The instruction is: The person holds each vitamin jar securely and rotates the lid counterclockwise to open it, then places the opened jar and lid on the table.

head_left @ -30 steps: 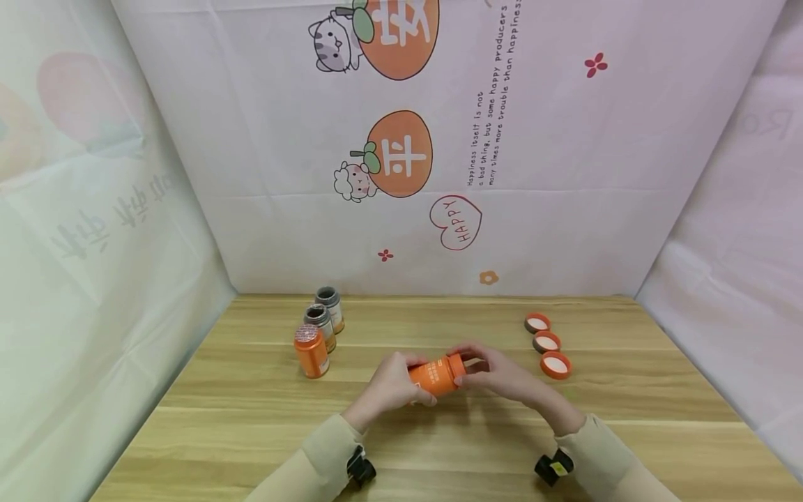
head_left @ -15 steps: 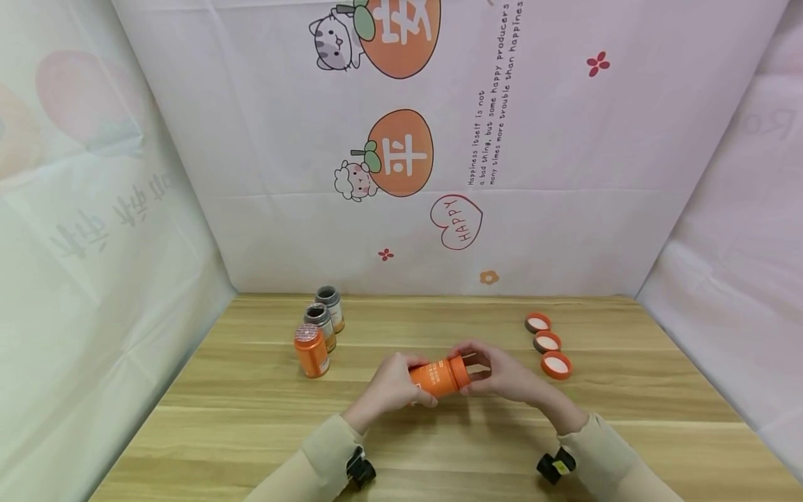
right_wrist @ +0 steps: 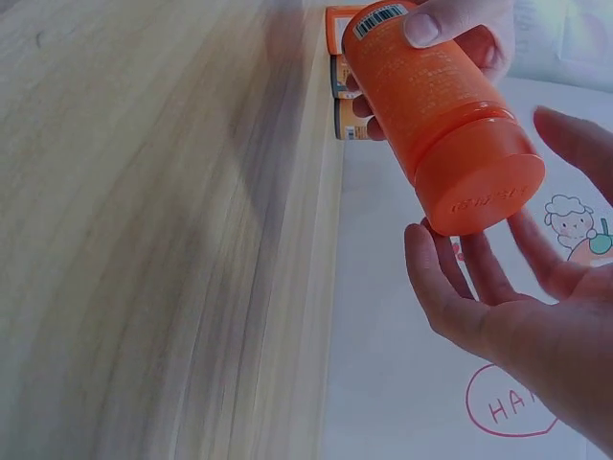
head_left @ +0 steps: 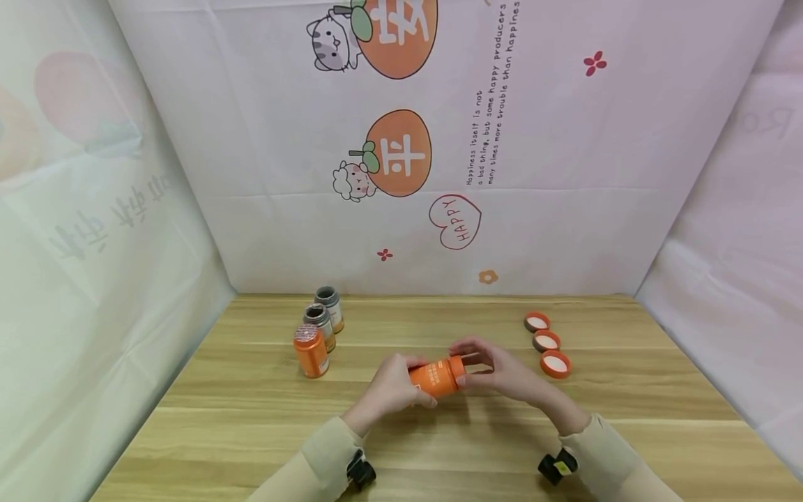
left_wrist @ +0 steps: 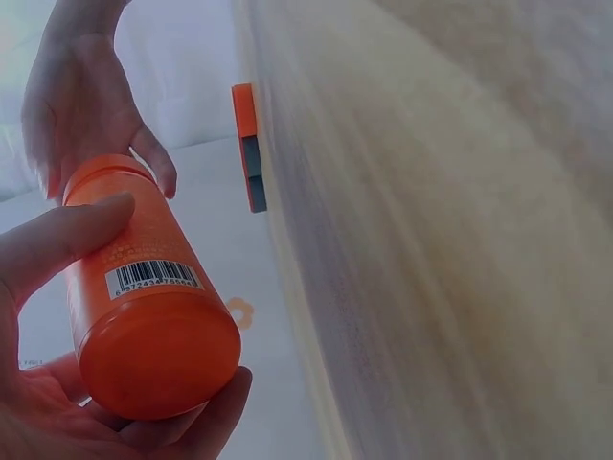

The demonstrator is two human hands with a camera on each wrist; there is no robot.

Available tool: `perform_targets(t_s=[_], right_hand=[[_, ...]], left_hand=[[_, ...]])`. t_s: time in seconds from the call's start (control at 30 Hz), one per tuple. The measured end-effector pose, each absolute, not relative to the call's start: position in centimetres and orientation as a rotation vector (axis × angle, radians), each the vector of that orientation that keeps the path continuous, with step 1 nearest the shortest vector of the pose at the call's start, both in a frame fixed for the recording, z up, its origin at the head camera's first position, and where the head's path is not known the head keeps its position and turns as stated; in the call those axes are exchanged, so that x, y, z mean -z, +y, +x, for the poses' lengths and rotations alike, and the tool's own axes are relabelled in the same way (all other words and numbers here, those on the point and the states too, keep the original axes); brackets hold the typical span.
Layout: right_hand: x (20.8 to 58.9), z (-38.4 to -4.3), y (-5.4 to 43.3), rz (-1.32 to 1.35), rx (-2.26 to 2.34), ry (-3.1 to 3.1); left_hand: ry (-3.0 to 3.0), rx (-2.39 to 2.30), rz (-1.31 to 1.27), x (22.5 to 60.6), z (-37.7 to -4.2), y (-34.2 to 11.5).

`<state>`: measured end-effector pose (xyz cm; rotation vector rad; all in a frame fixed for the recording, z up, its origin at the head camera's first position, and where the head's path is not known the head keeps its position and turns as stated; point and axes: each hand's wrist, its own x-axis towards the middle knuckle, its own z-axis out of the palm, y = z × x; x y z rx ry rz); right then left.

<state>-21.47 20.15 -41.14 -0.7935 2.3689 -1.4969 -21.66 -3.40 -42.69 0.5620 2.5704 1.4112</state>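
Over the middle of the table, an orange bottle (head_left: 434, 378) lies tilted on its side in the air, its orange lid (right_wrist: 484, 177) toward the right. My left hand (head_left: 394, 385) grips its body, thumb across one side; a barcode shows near the base in the left wrist view. Around the lid my right hand (head_left: 495, 369) has its fingers spread and loosely bent. In the right wrist view some fingertips (right_wrist: 421, 235) come right at the lid's edge, while another finger stands apart from it.
At the left stand an orange bottle (head_left: 311, 352) with a patterned top and two open-mouthed grey-necked jars (head_left: 320, 328), (head_left: 329, 307) behind it. At the right, a row of orange-rimmed lids (head_left: 555, 364) lies white side up. A printed cloth (head_left: 282, 230) hangs behind the table.
My right hand's fingers have shifted and loosened about the lid, with a wider gap between fingers than a second ago. The left hand and the bottle stay nearly in place.
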Motion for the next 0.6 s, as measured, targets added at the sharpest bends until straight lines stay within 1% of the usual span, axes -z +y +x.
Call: perform_targets(t_s=[0.17, 0.4, 0.6], right_hand=[[41.0, -21.3, 19.6, -0.642, 1.453, 2.422], [40.7, -21.2, 18.9, -0.347, 1.459, 2.401], [40.6, -21.2, 18.6, -0.25, 1.418, 2.403]], left_hand=[[2.658, -1.358, 0.619, 42.9, -21.6, -3.2], [2.73, -1.304, 0.614, 42.9, -21.3, -2.9], [2.777, -1.271, 0.617, 42.7, -21.2, -2.5]])
